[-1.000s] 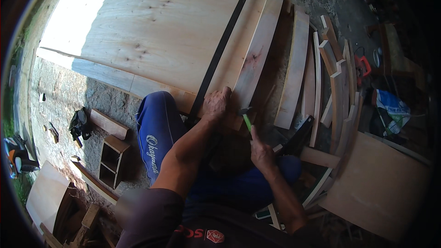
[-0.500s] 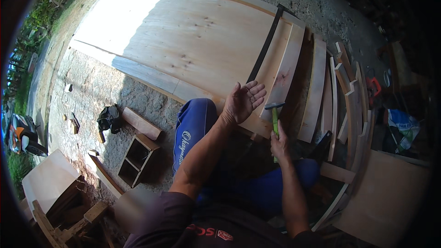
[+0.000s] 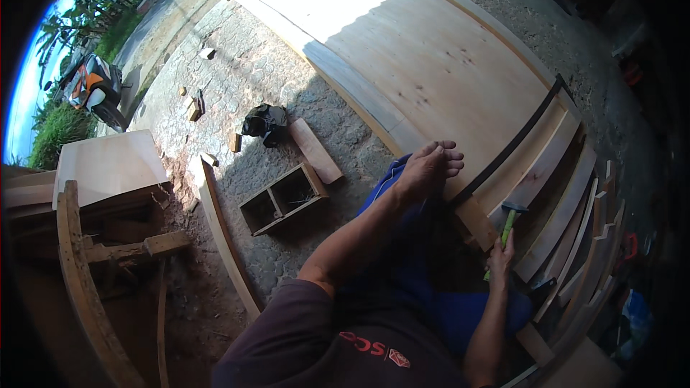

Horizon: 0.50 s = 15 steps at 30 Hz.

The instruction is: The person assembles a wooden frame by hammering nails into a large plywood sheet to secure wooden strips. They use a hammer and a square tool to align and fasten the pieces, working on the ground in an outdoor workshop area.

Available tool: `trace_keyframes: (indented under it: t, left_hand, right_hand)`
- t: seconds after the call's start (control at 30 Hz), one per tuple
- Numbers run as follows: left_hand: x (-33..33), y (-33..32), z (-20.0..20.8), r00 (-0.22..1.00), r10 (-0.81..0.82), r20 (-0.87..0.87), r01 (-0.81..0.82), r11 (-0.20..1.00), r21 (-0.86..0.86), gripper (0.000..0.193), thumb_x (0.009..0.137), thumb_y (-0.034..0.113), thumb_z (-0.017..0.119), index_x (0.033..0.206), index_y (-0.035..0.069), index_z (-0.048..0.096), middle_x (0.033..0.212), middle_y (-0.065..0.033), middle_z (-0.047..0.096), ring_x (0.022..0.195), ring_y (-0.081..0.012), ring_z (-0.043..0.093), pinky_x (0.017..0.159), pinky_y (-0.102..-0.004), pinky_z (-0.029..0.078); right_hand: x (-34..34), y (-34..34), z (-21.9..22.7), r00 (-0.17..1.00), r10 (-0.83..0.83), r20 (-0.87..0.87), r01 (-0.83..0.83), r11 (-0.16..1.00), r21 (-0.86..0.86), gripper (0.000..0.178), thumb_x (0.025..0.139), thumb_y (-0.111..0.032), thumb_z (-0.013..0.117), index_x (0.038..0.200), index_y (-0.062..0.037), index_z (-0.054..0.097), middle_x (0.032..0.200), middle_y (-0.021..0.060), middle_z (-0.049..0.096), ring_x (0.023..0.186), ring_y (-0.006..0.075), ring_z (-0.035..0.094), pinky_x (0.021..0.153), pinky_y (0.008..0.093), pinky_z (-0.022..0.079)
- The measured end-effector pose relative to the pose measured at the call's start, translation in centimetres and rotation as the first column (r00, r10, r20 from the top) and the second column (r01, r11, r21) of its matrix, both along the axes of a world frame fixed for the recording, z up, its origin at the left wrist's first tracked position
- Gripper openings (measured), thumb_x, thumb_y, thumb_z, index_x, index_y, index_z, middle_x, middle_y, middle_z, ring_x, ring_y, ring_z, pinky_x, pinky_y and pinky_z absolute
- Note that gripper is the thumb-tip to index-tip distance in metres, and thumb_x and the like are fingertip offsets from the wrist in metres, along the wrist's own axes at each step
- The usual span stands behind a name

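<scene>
Green-handled, a hammer [image 3: 508, 227] is gripped in the right hand [image 3: 501, 259], its fingers wrapped around the handle. The dark hammer head is held up at the near end of a pale board [image 3: 540, 165]; whether the wood is touched cannot be told. The left hand [image 3: 430, 167] is held half open by the near corner of a large plywood panel [image 3: 431, 50], its fingers stretched and close together. A second ago that hand is seen resting on the wood beside a black bar [image 3: 517, 144]; now it is raised, and the palm is turned more edge-on than half a second ago.

Across the panel, near its right end, the black bar is laid, with the pale board beyond it. Farther right, more narrow wood pieces [image 3: 596, 266] are gathered.

To the left, on rough ground, a divided wooden box [image 3: 315, 179], a short plank [image 3: 316, 151] and a black bundle [image 3: 264, 123] are set close together. The view is turned farther left than before, so a motorbike [image 3: 97, 93] is shown more fully at the upper left, above a plywood sheet [image 3: 111, 165].
</scene>
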State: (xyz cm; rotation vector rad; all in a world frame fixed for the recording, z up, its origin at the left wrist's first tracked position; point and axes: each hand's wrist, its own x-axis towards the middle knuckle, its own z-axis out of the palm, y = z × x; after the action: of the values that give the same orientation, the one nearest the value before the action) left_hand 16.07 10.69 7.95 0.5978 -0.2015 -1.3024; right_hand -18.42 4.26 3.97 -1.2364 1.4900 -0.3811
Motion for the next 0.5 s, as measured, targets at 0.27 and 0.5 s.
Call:
trace_keyframes:
  t: [0.27,0.5]
  left_hand:
    - [14.1,26.0,-6.3,0.700,-0.278,0.658,-0.462,0.526,0.714,0.035,0.108,0.014,0.043,0.135,-0.005,0.053,0.108,-0.0162,0.071,0.092,-0.0228,0.071,0.079,-0.0338,0.057]
    - [17.4,35.7,-12.4,0.245,-0.877,0.413,-0.687,0.144,0.712,0.029,0.102,0.020,0.048,0.122,0.003,0.059,0.108,-0.0293,0.069,0.096,-0.0466,0.069,0.083,-0.0516,0.057]
  right_hand:
    - [-0.2,0.0,-1.2,0.999,0.006,-0.044,-0.006,1.000,-0.008,0.064,0.106,-0.028,0.051,0.164,-0.0249,0.023,0.075,0.0024,0.048,0.043,0.0091,0.036,0.037,0.0264,0.033]
    - [0.5,-0.3,-0.2,0.998,0.037,-0.057,-0.035,0.999,0.026,0.065,0.107,-0.031,0.051,0.165,-0.0248,0.022,0.072,0.0013,0.046,0.043,0.0083,0.035,0.037,0.0262,0.031]
